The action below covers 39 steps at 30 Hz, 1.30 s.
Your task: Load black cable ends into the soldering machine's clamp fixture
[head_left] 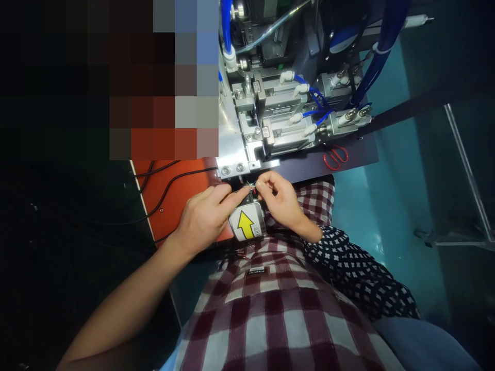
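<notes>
My left hand (204, 212) reaches in from the left, its index finger stretched to a tiny piece (252, 186) with thin wire-like strands and a red bit. The rest of its fingers are curled. From the other side, my right hand (281, 200) pinches at the same piece with thumb and fingertips. The piece is too small to name, and the fingers partly cover it. Just below it lies a white plate with a yellow arrow (246, 222). A metal machine block (232, 159) stands right above the fingertips.
Pneumatic cylinders (284, 103) with blue tubes fill the area behind my hands. Red-handled scissors (335, 157) lie on the dark base plate (309, 167) at right. Black cables (170, 185) cross the orange surface (174, 203) at left. A checked apron (263, 309) is close below.
</notes>
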Tool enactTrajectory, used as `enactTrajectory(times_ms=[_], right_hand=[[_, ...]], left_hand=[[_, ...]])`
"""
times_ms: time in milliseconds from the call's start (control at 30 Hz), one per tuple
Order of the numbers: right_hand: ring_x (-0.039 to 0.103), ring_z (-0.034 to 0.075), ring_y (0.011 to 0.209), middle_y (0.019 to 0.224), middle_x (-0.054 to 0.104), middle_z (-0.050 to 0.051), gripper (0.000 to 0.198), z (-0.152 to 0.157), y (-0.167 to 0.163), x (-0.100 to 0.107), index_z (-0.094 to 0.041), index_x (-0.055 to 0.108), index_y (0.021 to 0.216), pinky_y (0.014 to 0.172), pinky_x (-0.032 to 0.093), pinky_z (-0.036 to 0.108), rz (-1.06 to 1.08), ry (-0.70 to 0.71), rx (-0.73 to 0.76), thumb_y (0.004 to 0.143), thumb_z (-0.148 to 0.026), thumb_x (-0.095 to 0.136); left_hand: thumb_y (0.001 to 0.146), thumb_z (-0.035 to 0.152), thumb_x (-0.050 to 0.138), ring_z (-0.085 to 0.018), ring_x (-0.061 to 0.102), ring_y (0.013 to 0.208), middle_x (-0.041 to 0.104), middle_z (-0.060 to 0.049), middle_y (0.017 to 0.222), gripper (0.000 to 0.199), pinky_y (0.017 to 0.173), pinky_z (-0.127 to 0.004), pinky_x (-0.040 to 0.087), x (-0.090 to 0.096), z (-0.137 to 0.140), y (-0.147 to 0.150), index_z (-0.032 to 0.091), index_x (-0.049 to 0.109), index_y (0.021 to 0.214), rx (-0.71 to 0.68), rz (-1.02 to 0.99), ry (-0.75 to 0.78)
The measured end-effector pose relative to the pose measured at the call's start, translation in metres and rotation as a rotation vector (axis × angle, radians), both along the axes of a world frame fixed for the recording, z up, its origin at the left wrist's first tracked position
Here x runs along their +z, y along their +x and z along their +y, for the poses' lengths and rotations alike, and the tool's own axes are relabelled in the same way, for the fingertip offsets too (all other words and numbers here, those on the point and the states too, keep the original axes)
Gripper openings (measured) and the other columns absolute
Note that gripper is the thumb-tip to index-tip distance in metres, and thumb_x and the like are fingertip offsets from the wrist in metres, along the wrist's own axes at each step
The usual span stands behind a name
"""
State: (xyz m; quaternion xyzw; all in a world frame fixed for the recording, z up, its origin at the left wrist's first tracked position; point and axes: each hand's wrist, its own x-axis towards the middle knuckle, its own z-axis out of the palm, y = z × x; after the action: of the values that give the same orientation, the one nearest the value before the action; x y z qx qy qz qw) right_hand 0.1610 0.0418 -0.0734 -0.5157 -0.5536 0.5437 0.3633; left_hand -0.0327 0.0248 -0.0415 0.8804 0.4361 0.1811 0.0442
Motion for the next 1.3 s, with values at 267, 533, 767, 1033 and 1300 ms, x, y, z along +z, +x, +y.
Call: enactTrajectory(times_ms=[267, 533, 767, 1033, 1300], right_hand=[[0.057, 0.013, 0.062, 0.073, 0.058, -0.001, 0.014, 0.000, 0.000, -0.004, -0.020, 0.054, 0.082, 0.061, 0.048, 0.028, -0.005, 0.013, -0.003, 0.094, -0.028, 0.053], [0.057, 0.012, 0.061, 0.070, 0.058, -0.001, 0.015, -0.002, 0.000, 0.001, -0.020, 0.053, 0.082, 0.059, 0.045, 0.027, -0.087, 0.038, -0.004, 0.095, -0.027, 0.051], [0.059, 0.015, 0.069, 0.071, 0.060, 0.000, 0.015, -0.002, -0.002, 0.009, -0.020, 0.052, 0.081, 0.065, 0.043, 0.030, -0.292, 0.103, 0.018, 0.095, -0.025, 0.049], [0.057, 0.015, 0.071, 0.079, 0.062, 0.002, 0.015, 0.002, 0.004, 0.016, -0.020, 0.057, 0.082, 0.066, 0.043, 0.029, -0.385, 0.137, 0.017, 0.095, -0.024, 0.050], [0.056, 0.015, 0.067, 0.080, 0.062, 0.002, 0.010, 0.000, 0.000, 0.016, -0.021, 0.061, 0.082, 0.067, 0.047, 0.031, -0.275, 0.241, -0.036, 0.091, -0.024, 0.057]], left_hand=[[0.095, 0.014, 0.044, -0.015, 0.054, 0.065, 0.059, -0.004, 0.075, 0.032, 0.055, -0.025, 0.040, 0.000, 0.000, 0.000, 0.015, 0.066, 0.118, 0.002, 0.022, -0.006], [0.096, 0.016, 0.044, -0.015, 0.052, 0.063, 0.059, -0.004, 0.076, 0.032, 0.053, -0.026, 0.038, -0.002, -0.002, 0.000, 0.016, 0.064, 0.120, 0.004, 0.069, 0.010], [0.097, 0.018, 0.041, -0.016, 0.050, 0.061, 0.058, -0.004, 0.074, 0.032, 0.052, -0.027, 0.036, 0.000, -0.001, 0.001, 0.017, 0.065, 0.119, -0.003, 0.100, 0.037], [0.097, 0.017, 0.041, -0.017, 0.052, 0.064, 0.065, -0.007, 0.083, 0.033, 0.054, -0.028, 0.038, 0.002, 0.000, 0.002, 0.017, 0.065, 0.119, -0.007, 0.133, 0.035], [0.097, 0.018, 0.041, -0.017, 0.056, 0.067, 0.067, -0.008, 0.088, 0.034, 0.055, -0.028, 0.040, -0.001, -0.002, 0.001, 0.020, 0.064, 0.121, 0.012, 0.095, -0.011]])
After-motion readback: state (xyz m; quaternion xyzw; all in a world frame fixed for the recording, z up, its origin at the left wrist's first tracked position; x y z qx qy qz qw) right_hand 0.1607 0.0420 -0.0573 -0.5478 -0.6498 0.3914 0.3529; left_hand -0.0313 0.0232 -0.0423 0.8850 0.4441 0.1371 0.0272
